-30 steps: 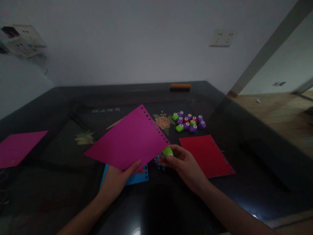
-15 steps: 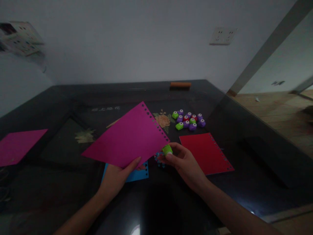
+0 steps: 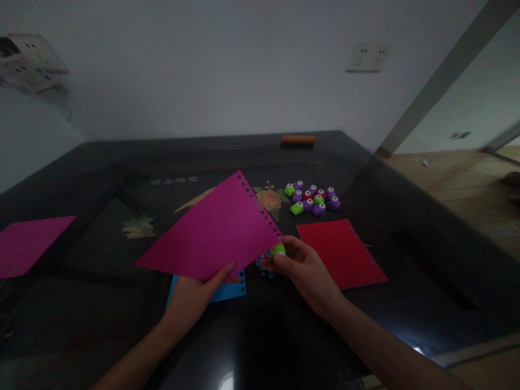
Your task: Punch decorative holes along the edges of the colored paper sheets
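My left hand [image 3: 195,295] pinches the lower edge of a magenta paper sheet [image 3: 215,233], thumb on top, and holds it tilted above the table. Small shaped holes run along the sheet's right edge. My right hand [image 3: 304,271] is closed around a green craft punch [image 3: 278,249] at the sheet's right corner; the corner partly covers the punch. Whether the paper sits inside its slot I cannot tell. Beneath the magenta sheet lies a blue sheet [image 3: 229,293] with a punched edge. Small blue paper pieces [image 3: 265,268] lie below the right hand's fingers.
Several purple, green and red punches [image 3: 319,208] stand grouped at the back right. A red punched sheet [image 3: 341,254] lies right of my right hand, another magenta sheet [image 3: 34,244] at far left. An orange-brown cylinder [image 3: 298,140] rests near the wall on the dark glossy table [image 3: 260,346].
The magenta sheet's right corner has shifted slightly right over the green punch, which is now more covered. Both hands keep their hold. The camera view has moved a little.
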Tool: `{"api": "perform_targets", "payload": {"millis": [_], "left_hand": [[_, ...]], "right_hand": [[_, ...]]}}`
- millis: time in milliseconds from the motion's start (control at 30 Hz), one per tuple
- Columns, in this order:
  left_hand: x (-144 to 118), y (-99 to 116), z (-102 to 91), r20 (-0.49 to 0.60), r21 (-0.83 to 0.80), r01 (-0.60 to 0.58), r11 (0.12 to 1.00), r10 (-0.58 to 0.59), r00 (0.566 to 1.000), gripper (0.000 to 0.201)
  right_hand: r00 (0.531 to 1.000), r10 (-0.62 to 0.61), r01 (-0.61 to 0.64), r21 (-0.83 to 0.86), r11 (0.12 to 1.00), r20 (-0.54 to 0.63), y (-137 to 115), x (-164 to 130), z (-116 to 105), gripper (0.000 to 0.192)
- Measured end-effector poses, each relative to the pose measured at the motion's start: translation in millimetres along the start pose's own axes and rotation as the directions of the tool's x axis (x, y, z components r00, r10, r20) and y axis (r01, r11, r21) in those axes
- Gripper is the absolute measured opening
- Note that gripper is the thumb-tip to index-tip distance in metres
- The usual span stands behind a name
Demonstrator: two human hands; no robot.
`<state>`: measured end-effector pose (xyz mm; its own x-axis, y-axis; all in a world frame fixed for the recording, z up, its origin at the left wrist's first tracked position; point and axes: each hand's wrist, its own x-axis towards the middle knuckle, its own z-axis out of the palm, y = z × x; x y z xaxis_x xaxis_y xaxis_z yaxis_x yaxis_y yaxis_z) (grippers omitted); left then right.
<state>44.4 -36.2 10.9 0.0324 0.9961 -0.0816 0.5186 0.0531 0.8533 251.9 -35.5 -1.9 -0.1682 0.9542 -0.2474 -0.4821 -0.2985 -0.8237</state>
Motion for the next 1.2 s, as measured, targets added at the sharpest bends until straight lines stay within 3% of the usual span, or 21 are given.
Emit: {"api": "perform_targets", "payload": {"millis": [467, 733, 1200], "left_hand": [[1.1, -0.2, -0.1, -0.079, 0.039, -0.046, 0.998, 0.049, 0.996, 0.029], [0.7, 4.8, -0.9, -0.051, -0.013, -0.021, 1.0, 0.02, 0.998, 0.03], [-1.1, 0.3, -2.1, -0.022, 0.05, -0.03, 0.998, 0.031, 0.999, 0.033]], "right_hand": [[1.0, -0.009, 0.01, -0.018, 1.0, 0.019, 1.5, 0.4, -2.2, 0.037], [0.999, -0.021, 0.022, -0.027, 0.999, 0.039, 3.5, 0.8, -4.5, 0.035], [1.0, -0.011, 0.011, -0.022, 1.0, 0.022, 0.7, -0.7, -1.1, 0.036]]}}
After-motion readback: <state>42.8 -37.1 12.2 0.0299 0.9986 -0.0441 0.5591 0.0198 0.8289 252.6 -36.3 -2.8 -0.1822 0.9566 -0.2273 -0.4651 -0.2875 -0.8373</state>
